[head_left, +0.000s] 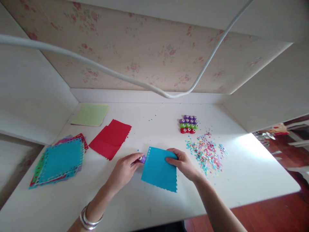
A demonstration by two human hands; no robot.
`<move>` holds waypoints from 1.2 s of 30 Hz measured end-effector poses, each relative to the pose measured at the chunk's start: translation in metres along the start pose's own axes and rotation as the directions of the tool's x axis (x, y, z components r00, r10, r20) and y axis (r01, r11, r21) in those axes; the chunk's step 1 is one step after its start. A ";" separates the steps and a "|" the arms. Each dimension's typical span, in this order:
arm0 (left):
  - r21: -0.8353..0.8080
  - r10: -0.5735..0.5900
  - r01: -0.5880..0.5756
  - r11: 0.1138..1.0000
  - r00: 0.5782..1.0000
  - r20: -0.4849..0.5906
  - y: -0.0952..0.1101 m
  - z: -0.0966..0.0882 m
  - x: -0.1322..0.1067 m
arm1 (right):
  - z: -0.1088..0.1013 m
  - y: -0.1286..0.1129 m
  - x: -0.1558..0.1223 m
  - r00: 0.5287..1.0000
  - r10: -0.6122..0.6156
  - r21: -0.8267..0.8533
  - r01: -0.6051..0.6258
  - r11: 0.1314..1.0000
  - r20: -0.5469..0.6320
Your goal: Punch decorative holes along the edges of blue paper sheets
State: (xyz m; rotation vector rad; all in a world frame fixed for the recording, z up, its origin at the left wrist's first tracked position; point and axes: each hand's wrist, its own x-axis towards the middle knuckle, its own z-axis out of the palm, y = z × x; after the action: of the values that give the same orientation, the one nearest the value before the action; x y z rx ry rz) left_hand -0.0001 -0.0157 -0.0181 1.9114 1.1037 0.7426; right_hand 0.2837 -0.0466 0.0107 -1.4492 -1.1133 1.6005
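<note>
"What's left of the left grip (126, 166)?"
"Red paper (111, 138), near enough for knuckles to nudge."
"The grip itself?"
"Pinching a purple punch (143, 159) at the left edge of the blue sheet (159, 170); skewing could tear it."
"The right grip (181, 161)?"
"Holding the sheet's right edge; swinging rightward could scatter confetti (209, 154). Open counter (135, 206) lies bodyward of both."
</note>
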 end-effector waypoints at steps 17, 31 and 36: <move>0.106 0.113 -0.110 0.988 0.993 -0.023 0.005 0.000 -0.002 | 0.003 0.002 0.002 1.000 0.014 -0.030 -0.014 0.999 0.000; 0.235 0.113 -0.131 0.963 0.989 0.091 0.014 -0.003 -0.003 | 0.005 0.009 0.004 0.979 -0.197 -0.552 0.137 0.823 -0.050; 0.277 0.129 -0.142 0.950 0.989 0.066 0.014 0.003 -0.009 | 0.019 0.014 -0.010 0.821 -0.569 -0.856 0.253 0.451 -0.057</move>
State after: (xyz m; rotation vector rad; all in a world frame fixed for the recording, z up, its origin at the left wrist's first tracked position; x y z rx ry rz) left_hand 0.0044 -0.0294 -0.0083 2.2527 1.1035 0.6365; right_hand 0.2671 -0.0636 0.0019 -1.7021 -1.9581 0.3668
